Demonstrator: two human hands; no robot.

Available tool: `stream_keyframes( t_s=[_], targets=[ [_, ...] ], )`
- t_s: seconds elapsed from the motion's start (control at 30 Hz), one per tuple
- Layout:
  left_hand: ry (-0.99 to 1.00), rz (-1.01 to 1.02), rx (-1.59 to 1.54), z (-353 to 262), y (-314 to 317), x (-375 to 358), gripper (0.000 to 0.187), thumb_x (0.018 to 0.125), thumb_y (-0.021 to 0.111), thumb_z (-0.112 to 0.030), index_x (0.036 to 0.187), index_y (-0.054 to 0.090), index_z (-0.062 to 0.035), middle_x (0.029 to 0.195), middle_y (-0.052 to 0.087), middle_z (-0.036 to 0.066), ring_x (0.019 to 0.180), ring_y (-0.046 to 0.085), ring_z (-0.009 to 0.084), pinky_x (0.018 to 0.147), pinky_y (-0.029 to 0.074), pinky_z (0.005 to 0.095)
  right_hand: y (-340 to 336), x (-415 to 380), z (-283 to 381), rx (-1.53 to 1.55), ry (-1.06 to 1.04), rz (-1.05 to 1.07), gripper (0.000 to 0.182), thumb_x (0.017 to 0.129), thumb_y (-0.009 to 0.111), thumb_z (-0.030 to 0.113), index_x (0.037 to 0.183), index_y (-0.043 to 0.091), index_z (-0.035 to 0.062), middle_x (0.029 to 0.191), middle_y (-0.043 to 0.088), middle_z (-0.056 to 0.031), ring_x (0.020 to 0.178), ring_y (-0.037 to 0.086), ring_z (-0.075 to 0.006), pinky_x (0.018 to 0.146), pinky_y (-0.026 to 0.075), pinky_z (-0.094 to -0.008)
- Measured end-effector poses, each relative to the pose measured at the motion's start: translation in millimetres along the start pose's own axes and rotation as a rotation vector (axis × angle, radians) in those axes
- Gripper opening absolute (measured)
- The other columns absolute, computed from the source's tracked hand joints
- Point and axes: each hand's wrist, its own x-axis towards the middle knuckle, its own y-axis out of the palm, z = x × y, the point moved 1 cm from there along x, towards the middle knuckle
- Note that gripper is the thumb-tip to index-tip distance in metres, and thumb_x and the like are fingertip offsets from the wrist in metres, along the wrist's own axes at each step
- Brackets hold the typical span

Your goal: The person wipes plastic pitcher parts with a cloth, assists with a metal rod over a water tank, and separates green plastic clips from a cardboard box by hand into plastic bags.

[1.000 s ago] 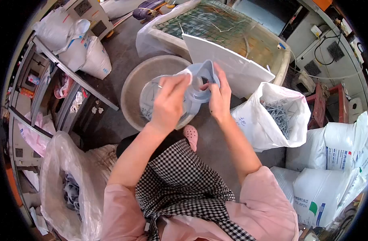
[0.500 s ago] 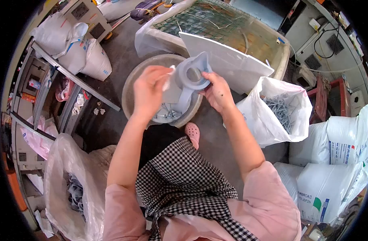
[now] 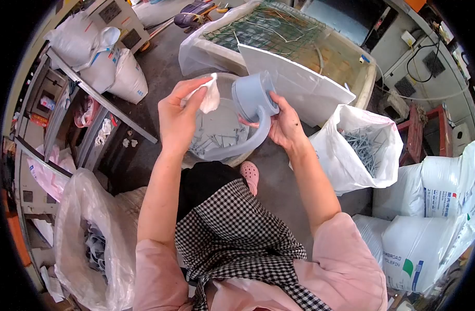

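Observation:
My right hand (image 3: 286, 122) grips a blue-grey plastic cup-shaped piece (image 3: 252, 93) by its right side. A long curved handle sweeps down and left from it. My left hand (image 3: 179, 111) pinches a crumpled white cloth (image 3: 210, 96) between thumb and fingers, a short gap to the left of the cup-shaped piece. Below both hands stands a round tub (image 3: 200, 124) with thin grey plastic sticks (image 3: 216, 141) lying in it. The curved handle passes over the tub's near part and hides some of its rim.
To the right, an open white sack (image 3: 320, 160) holds many grey sticks. A clear bag (image 3: 74, 223) with dark grey pieces stands at lower left. Beyond the tub are a white board (image 3: 299, 78) and a water tank (image 3: 369, 85). Full sacks (image 3: 419, 249) lie at lower right.
The cup-shaped piece has been turned, so its side and curved handle now show instead of its round opening. My left hand has moved slightly left with the white cloth, away from the piece.

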Motion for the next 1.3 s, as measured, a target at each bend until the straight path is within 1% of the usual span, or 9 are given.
stream_keyframes(
  t_s=[0.13, 0.27, 0.33, 0.43, 0.8, 0.9, 1.0, 1.23, 1.3],
  targets=[
    [0.258, 0.178, 0.184, 1, 16, -1, 0.020, 0.086, 0.058, -0.001, 0.103, 0.068, -0.0020, 0.098, 0.063, 0.005, 0.089, 0.058, 0.0112, 0.077, 0.045, 0.0235, 7, 1, -3, -0.060, -0.035, -0.036, 0.046, 0.096, 0.043, 0.030, 0.129, 0.040, -0.0014, 0.123, 0.051, -0.0186, 0.110, 0.055, -0.0308, 0.087, 0.051, -0.0519],
    [-0.063, -0.072, 0.024, 9, 5, 6, 0.019, 0.087, 0.057, -0.003, 0.104, 0.068, -0.0016, 0.097, 0.066, 0.005, 0.085, 0.058, 0.0093, 0.077, 0.045, 0.0229, 10, 4, -4, -0.222, -0.154, -0.062, 0.041, 0.091, 0.057, 0.025, 0.121, 0.050, -0.0014, 0.109, 0.061, -0.0125, 0.098, 0.061, -0.0224, 0.084, 0.052, -0.0407],
    [-0.066, -0.113, -0.030, 23, -6, 8, 0.019, 0.089, 0.057, -0.004, 0.105, 0.067, -0.0006, 0.096, 0.066, 0.006, 0.084, 0.057, 0.0084, 0.077, 0.045, 0.0226, 12, 3, -5, -0.330, -0.203, -0.095, 0.051, 0.083, 0.069, 0.022, 0.120, 0.049, -0.0054, 0.106, 0.063, -0.0116, 0.092, 0.063, -0.0197, 0.081, 0.051, -0.0342],
    [-0.162, -0.165, -0.232, 37, -10, -1, 0.021, 0.090, 0.059, -0.007, 0.107, 0.066, 0.0010, 0.098, 0.066, 0.006, 0.086, 0.058, 0.0094, 0.078, 0.046, 0.0230, 16, 9, -19, -0.963, -0.723, -0.303, 0.088, 0.057, 0.088, 0.024, 0.127, 0.043, -0.0084, 0.101, 0.061, -0.0144, 0.087, 0.061, -0.0229, 0.078, 0.049, -0.0327],
    [-0.268, -0.230, -0.434, 45, -31, -12, 0.022, 0.091, 0.057, -0.006, 0.109, 0.063, 0.0047, 0.103, 0.064, 0.011, 0.091, 0.060, 0.0132, 0.083, 0.047, 0.0250, 36, 4, -38, -1.378, -0.859, -0.356, 0.119, 0.048, 0.090, 0.025, 0.142, 0.022, -0.0014, 0.102, 0.055, -0.0177, 0.088, 0.056, -0.0295, 0.078, 0.048, -0.0377],
    [-0.232, -0.209, -0.446, 41, -33, -13, 0.021, 0.090, 0.057, -0.004, 0.109, 0.064, 0.0030, 0.103, 0.064, 0.009, 0.091, 0.060, 0.0129, 0.082, 0.046, 0.0253, 37, 9, -45, -1.426, -0.982, -0.323, 0.119, 0.048, 0.092, 0.022, 0.143, 0.022, 0.0018, 0.096, 0.056, -0.0130, 0.082, 0.057, -0.0216, 0.076, 0.049, -0.0323],
    [-0.158, -0.209, -0.190, 33, -37, -14, 0.022, 0.089, 0.056, -0.001, 0.109, 0.065, -0.0001, 0.102, 0.064, 0.006, 0.091, 0.059, 0.0129, 0.083, 0.046, 0.0262, 41, 11, -51, -1.477, -0.971, -0.295, 0.122, 0.048, 0.091, 0.021, 0.144, 0.019, 0.0024, 0.096, 0.057, -0.0140, 0.083, 0.057, -0.0232, 0.077, 0.049, -0.0330],
    [0.477, -0.106, 0.579, 7, -18, -25, 0.022, 0.080, 0.057, 0.004, 0.099, 0.067, -0.0031, 0.098, 0.063, 0.011, 0.093, 0.061, 0.0221, 0.080, 0.048, 0.0312, 45, 11, -61, -1.545, -1.024, -0.173, 0.120, 0.050, 0.090, 0.016, 0.145, 0.017, 0.0013, 0.097, 0.057, -0.0152, 0.086, 0.058, -0.0276, 0.079, 0.049, -0.0334],
    [0.359, 0.084, 0.466, 8, -10, -28, 0.021, 0.078, 0.058, 0.004, 0.096, 0.067, -0.0028, 0.097, 0.063, 0.013, 0.089, 0.062, 0.0271, 0.077, 0.050, 0.0343, 36, 23, -72, -1.510, -1.033, -0.111, 0.116, 0.051, 0.089, 0.013, 0.144, 0.021, 0.0006, 0.101, 0.057, -0.0163, 0.089, 0.058, -0.0294, 0.081, 0.049, -0.0342]
  ],
)
